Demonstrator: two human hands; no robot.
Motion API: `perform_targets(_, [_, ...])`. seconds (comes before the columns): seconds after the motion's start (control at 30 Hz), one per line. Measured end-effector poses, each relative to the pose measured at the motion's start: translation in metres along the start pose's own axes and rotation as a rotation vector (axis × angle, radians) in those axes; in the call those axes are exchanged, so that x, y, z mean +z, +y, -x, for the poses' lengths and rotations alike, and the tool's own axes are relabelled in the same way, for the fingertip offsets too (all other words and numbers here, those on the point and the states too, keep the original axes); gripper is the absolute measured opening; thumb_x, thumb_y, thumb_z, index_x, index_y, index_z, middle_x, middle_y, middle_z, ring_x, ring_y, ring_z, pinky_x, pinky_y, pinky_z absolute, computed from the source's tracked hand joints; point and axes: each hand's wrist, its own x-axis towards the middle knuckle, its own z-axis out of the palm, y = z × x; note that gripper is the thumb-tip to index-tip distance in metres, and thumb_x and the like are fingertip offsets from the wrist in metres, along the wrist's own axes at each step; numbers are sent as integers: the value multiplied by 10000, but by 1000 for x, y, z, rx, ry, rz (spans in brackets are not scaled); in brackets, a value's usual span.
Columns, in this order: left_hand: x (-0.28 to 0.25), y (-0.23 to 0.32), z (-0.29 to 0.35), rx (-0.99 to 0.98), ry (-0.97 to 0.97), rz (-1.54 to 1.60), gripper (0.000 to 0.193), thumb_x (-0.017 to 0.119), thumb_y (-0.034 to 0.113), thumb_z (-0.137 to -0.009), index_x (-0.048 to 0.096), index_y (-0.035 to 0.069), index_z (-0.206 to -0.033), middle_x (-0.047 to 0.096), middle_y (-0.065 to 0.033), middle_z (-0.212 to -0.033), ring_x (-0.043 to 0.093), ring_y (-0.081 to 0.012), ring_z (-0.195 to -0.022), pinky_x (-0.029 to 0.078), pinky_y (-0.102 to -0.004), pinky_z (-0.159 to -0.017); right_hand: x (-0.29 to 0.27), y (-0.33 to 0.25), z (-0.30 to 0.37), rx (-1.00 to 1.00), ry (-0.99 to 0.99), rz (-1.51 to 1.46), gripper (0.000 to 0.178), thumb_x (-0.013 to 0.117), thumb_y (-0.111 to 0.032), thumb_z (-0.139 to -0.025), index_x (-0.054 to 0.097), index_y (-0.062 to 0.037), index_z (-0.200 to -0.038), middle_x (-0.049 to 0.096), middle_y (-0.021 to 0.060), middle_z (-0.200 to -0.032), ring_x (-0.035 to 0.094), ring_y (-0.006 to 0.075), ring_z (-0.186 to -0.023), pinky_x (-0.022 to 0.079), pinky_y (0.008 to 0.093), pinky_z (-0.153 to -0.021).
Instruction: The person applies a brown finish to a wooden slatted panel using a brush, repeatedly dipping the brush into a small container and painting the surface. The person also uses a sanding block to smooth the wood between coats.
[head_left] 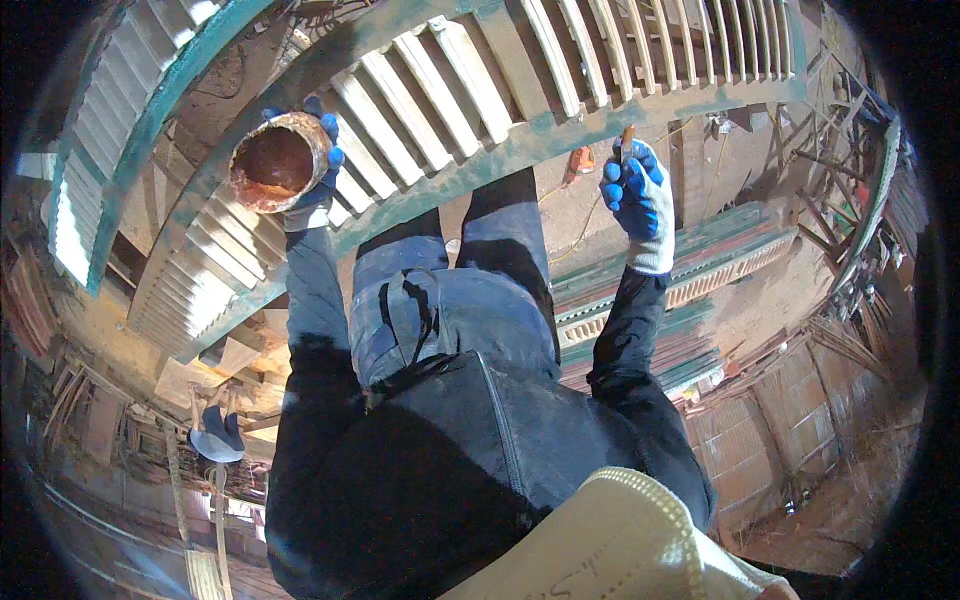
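Left hand [305, 170] grasps a paint-stained pot [278, 160], right hand [638, 195] grips a brush [627, 140] above the green-framed louvred shutter [480, 160]; painting appears under way, brush loading judged due.

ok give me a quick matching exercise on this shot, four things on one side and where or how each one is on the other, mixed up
Things:
1. left hand
2. right hand
3. slatted shutter frame
4. face mask

Places or states:
A. pale, at the lower edge of the view, nearest the camera
B. holds a thin brush up against the green rail
C. lies flat across the top of the view, pale slats in green rails
D. grips a rusty round tin, open side toward the camera

Pairs: 1-D, 2-B, 3-C, 4-A
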Motion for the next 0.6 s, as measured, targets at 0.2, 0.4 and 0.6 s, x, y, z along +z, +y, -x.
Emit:
perform_targets(0.2, [10, 1, -1, -93, 104, 55, 443, 508, 366, -937, 509, 156, -1328, 477, -154, -1376, 464, -378, -1225, 469, -586, -829, 0, 24, 10, -86, -28, 336, 408, 574, -338, -953, 550, -1, -1182, 640, 147, -1111, 644, 241, -904, 526, 351, -767])
perform_targets(0.4, [14, -6, -9, 13, -117, -328, 396, 537, 385, -940, 561, 173, -1272, 391, -179, -1455, 426, -425, -1274, 443, -639, -927, 35, 61, -41, -183, -213, 77, 461, 542, -346, -967, 513, 47, -1207, 415, 258, -1418, 414, 372, -1321, 325, 478, -1116])
perform_targets(0.6, [8, -4, -12, 73, -94, -352, 416, 551, 442, -920, 576, 209, -1263, 389, -181, -1450, 378, -440, -1311, 446, -649, -920, 21, 89, -47, -306, -121, -250, 531, 514, -364, -981, 446, 95, -1240, 407, 255, -1411, 437, 364, -1302, 360, 446, -1107])
